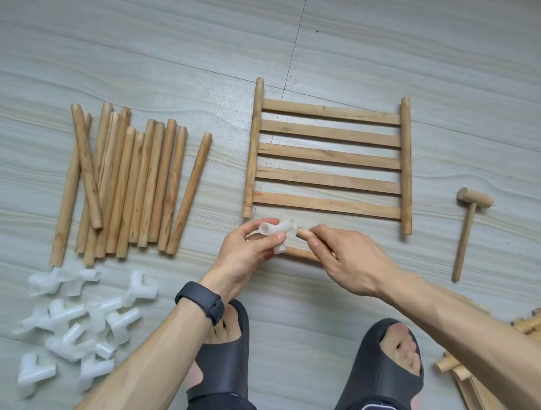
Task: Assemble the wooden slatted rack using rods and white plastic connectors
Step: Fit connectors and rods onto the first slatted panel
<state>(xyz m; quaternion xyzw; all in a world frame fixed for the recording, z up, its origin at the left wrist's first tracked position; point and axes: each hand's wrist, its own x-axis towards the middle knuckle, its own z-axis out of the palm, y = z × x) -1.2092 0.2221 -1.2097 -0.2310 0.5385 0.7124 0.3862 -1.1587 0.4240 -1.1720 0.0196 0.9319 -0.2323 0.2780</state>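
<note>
My left hand [246, 254] grips a white plastic connector [279, 232] just below the slatted panel [330, 157]. My right hand [351, 261] pinches a wooden rod [304, 233] whose end touches the connector's right socket. Most of that rod is hidden under my right hand. Another rod [301, 254] lies on the floor beneath my hands. Several loose rods [130, 182] lie in a pile at the left. Several white connectors [75, 319] are heaped at the lower left.
A small wooden mallet [468, 225] lies on the floor at the right. More slatted wooden pieces [536, 326] stick in from the lower right edge. My feet in dark slippers [386, 366] stand below my hands on the grey tiled floor [178, 38].
</note>
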